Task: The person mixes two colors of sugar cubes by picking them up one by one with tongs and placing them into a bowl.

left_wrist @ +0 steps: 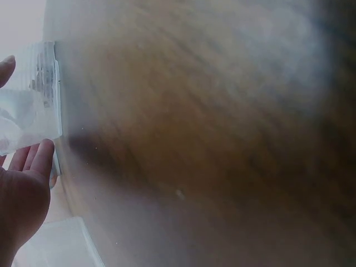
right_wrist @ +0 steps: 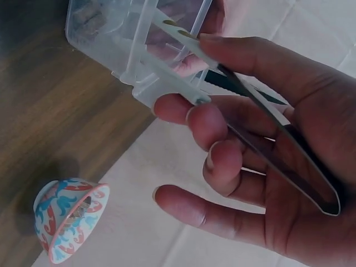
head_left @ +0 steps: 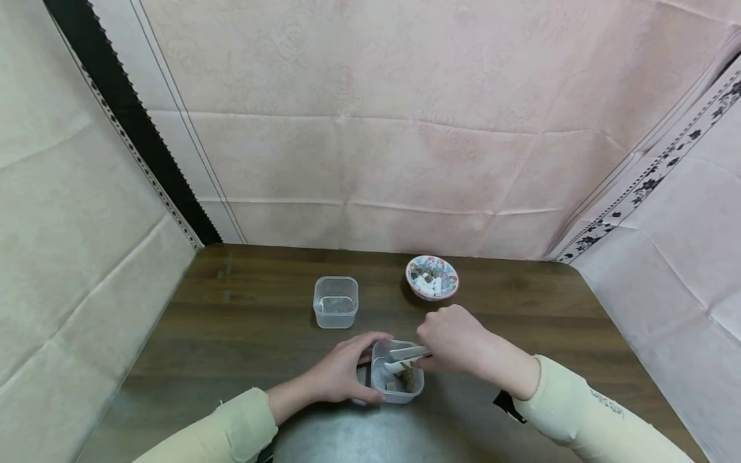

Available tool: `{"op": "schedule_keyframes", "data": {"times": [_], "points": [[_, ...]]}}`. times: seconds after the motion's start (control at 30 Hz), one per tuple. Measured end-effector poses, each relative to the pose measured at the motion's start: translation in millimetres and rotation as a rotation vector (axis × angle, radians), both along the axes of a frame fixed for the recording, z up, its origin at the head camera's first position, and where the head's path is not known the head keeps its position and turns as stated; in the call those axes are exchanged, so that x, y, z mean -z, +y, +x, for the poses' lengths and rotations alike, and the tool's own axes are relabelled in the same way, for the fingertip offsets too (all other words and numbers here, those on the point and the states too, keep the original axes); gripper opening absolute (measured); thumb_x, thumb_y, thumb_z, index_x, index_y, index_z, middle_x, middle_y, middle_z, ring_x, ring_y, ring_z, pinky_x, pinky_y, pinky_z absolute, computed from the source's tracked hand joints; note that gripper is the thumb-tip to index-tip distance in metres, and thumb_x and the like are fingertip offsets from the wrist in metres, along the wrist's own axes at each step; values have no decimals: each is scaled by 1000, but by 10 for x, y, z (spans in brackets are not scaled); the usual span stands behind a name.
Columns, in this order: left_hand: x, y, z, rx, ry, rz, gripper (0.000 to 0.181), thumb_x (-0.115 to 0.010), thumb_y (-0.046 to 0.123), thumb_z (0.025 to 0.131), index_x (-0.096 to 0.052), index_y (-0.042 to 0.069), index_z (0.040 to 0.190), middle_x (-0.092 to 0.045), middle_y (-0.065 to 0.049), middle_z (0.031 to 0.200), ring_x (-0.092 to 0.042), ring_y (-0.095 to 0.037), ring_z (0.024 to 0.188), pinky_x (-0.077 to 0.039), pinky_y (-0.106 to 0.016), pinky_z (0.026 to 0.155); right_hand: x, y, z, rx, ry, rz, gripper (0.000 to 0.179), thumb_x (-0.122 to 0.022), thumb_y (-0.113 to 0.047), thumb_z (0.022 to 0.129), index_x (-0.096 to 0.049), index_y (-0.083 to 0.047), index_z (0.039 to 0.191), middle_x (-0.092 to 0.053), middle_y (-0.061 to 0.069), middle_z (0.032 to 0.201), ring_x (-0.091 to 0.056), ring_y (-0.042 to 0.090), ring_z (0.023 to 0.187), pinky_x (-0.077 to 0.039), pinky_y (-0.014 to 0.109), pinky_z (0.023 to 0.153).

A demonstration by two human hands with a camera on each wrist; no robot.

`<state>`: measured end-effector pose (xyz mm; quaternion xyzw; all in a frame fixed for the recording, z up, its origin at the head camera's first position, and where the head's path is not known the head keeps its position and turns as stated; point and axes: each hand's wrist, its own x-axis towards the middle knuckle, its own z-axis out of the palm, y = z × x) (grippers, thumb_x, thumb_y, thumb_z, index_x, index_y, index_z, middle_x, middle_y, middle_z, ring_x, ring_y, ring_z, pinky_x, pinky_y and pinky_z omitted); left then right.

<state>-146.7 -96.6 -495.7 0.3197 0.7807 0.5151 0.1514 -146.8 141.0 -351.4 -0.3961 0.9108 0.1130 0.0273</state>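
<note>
My left hand (head_left: 341,372) grips the left side of a clear plastic container (head_left: 399,399), thumb at its front edge and fingers at the back. Inside lie brownish and pale pieces (head_left: 407,379), their kind too small to tell. Between thumb and fingers, my right hand (head_left: 460,341) holds a pair of metal tweezers (right_wrist: 281,123) with white tips. The two tips (head_left: 408,352) reach down into the container, a little apart; whether they touch a piece cannot be told. In the left wrist view, the fingers (left_wrist: 41,158) lie against the container's wall.
Behind stands a second clear container (head_left: 336,320). To its right, near the table's back edge, sits a patterned bowl (head_left: 431,297) holding several white and brownish pieces. The wooden table (head_left: 260,302) is enclosed by pale hanging cloths (head_left: 370,161) at the back and sides.
</note>
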Motion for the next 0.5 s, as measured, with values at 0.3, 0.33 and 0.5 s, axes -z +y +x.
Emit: {"op": "schedule_keyframes", "data": {"times": [0.3, 0.33, 0.5], "points": [[9, 1, -1, -2, 11, 3, 92, -98, 15, 77, -49, 10, 155, -56, -5, 150, -54, -24, 140, -48, -28, 115, 24, -62, 25, -19, -3, 38, 35, -89, -45, 84, -74, -18, 69, -56, -7, 56, -38, 8, 48, -31, 22, 41], [11, 3, -2, -1, 11, 5, 92, -98, 15, 77, -49, 10, 155, -56, -5, 150, -54, -24, 140, -48, -28, 115, 14, -61, 28, -17, -9, 35, 35, -89, -45, 84, -74, -18, 69, -56, -8, 56, -38, 8, 48, -30, 22, 41], [15, 4, -3, -5, 7, 12, 93, -98, 14, 77, -49, 10, 155, -55, -5, 152, -53, -24, 141, -47, -27, 115, -40, -34, 44, -24, -31, 16, 34, -91, -45, 82, -73, -19, 69, -56, -10, 58, -39, 7, 49, -33, 22, 42]]}}
